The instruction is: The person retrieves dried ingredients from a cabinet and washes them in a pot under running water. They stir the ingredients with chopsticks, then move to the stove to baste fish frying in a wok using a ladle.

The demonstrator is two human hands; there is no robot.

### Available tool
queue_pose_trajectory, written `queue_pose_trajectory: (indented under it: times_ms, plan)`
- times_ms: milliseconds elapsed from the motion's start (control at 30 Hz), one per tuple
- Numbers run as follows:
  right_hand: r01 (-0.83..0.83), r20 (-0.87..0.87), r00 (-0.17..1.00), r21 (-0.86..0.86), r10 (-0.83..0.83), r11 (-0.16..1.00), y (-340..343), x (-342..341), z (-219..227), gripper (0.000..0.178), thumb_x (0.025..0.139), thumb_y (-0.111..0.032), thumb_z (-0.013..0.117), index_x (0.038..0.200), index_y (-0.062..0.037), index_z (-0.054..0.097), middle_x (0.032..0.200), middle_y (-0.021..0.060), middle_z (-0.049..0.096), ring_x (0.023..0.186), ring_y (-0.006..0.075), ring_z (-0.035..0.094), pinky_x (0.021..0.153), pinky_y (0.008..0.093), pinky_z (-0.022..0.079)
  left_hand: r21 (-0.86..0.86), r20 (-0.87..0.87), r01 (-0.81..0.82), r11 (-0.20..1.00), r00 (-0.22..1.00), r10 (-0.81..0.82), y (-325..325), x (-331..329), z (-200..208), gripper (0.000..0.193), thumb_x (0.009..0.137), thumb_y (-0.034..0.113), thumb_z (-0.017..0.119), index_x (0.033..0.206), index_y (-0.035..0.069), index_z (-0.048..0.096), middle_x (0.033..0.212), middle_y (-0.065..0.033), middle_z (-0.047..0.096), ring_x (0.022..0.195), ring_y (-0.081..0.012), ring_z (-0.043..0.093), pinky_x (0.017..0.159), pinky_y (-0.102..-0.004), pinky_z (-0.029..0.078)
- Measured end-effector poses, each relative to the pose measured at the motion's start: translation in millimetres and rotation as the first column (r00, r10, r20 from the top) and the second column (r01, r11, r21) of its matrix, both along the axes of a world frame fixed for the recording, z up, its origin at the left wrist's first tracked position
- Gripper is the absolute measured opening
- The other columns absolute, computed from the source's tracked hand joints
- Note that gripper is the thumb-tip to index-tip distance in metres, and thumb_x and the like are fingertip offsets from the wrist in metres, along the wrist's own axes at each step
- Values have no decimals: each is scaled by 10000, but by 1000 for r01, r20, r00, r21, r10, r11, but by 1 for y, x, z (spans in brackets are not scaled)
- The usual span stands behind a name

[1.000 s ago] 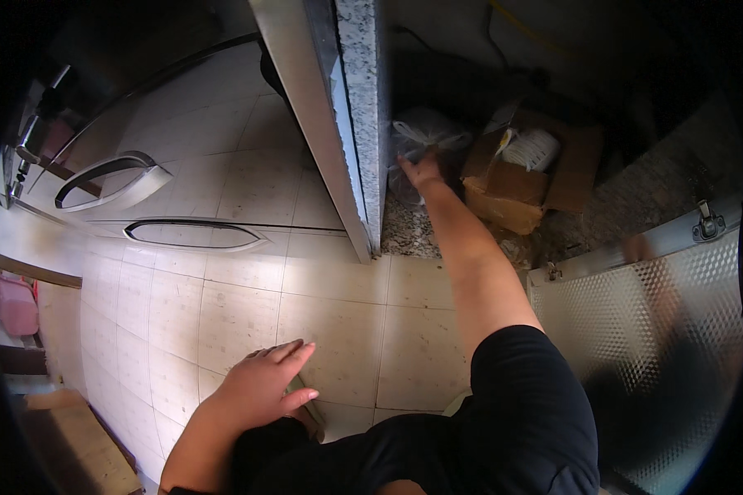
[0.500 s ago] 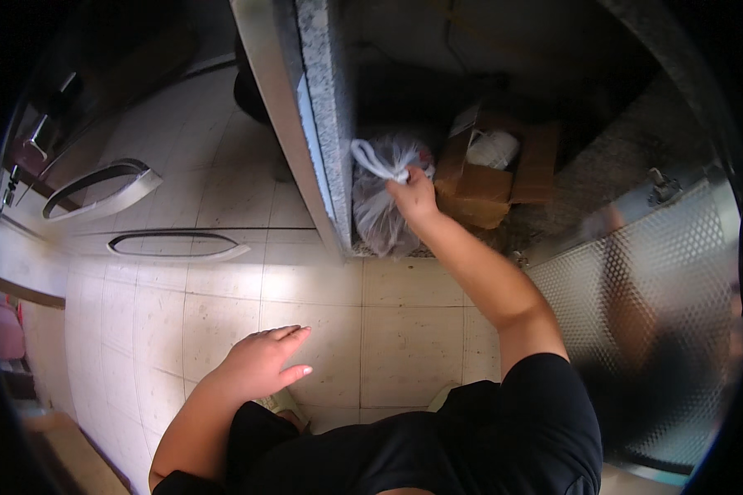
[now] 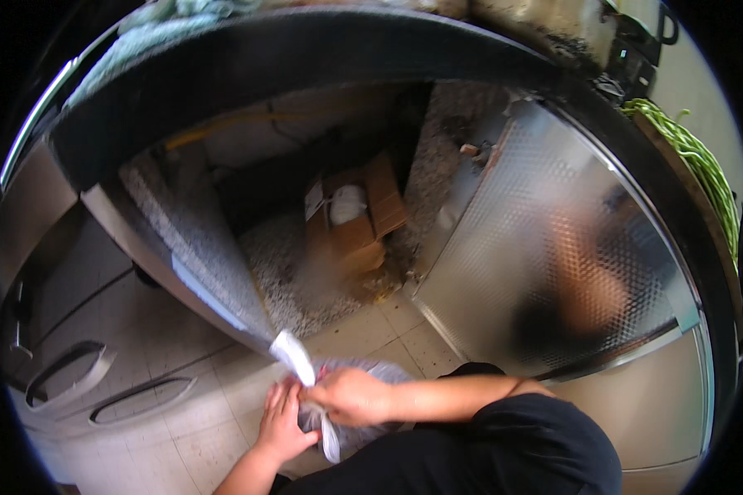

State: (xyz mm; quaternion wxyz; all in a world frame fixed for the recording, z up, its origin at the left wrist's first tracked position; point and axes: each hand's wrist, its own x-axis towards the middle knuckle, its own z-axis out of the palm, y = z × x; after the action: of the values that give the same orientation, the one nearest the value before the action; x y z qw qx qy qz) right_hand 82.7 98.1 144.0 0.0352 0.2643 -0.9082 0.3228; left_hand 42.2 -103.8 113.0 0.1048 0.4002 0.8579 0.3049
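Note:
A translucent plastic bag with a white knotted handle is close to my body, over the tiled floor. My right hand is closed around the gathered neck of the bag. From the left, my left hand meets the same neck, its fingers and thumb curled about the plastic just below the handle. A loose white end hangs between the two hands. What fills the bag is hard to make out, and my right forearm covers part of it.
An open cardboard box with a white bundle stands inside the cabinet on a speckled stone base. A textured metal door stands open on the right. Green long beans lie on the dark countertop.
The plastic bag has come out of the cabinet toward my body in my right hand. My left hand, open and apart before, now grips its neck. The view has shifted, showing the countertop.

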Motion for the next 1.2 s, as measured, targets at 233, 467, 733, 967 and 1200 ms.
queue_pose_trajectory:
  times_ms: [233, 467, 733, 967, 1200]
  plan:
    - [96, -10, 994, -313, -105, 945, 23, 5, -5, 379, 777, -161, 625, 1134, -72, 537, 1009, 149, 585, 965, 323, 542, 844, 405, 446, -47, 42, 101, 994, 994, -99, 1, -13, -16, 267, 627, 213, 671, 834, 62, 597, 790, -125, 623, 800, -320, 598, 681, -437, 462]
    - [507, 219, 855, -159, -470, 847, 22, 35, -10, 334, 808, -206, 594, 1091, -35, 549, 1069, 141, 557, 1002, 324, 525, 884, 408, 430, 38, -203, 100, 994, 975, -91, -17, -7, -41, 207, 650, 202, 645, 809, 74, 614, 792, -127, 629, 768, -333, 595, 718, -422, 454]
    - [700, 10, 714, 27, -700, 714, 77, 97, 46, 362, 673, -70, 614, 1034, -64, 586, 1145, 124, 555, 1031, 339, 526, 874, 440, 434, 81, -12, -89, 993, 996, 91, -13, 72, 4, 303, 723, 193, 572, 949, -8, 595, 1040, -241, 567, 1031, -433, 493, 930, -506, 350]
    - [899, -445, 437, 209, -782, 384, 159, 113, 328, 561, 620, -132, 672, 1153, -80, 508, 1278, 154, 443, 1140, 356, 447, 915, 478, 374, -118, 177, 34, 992, 984, -13, -38, 79, 177, 230, 660, 164, 644, 867, 68, 610, 820, -139, 594, 826, -352, 561, 724, -475, 439]
    - [734, 49, -2, 678, -999, 32, 184, 106, 362, 811, 734, -376, 660, 1359, -24, 282, 1064, 185, 522, 943, 322, 554, 804, 448, 445, -196, 159, 59, 979, 987, -28, -46, 68, 325, 195, 670, 179, 621, 801, 36, 594, 850, -156, 592, 837, -353, 561, 755, -455, 437]
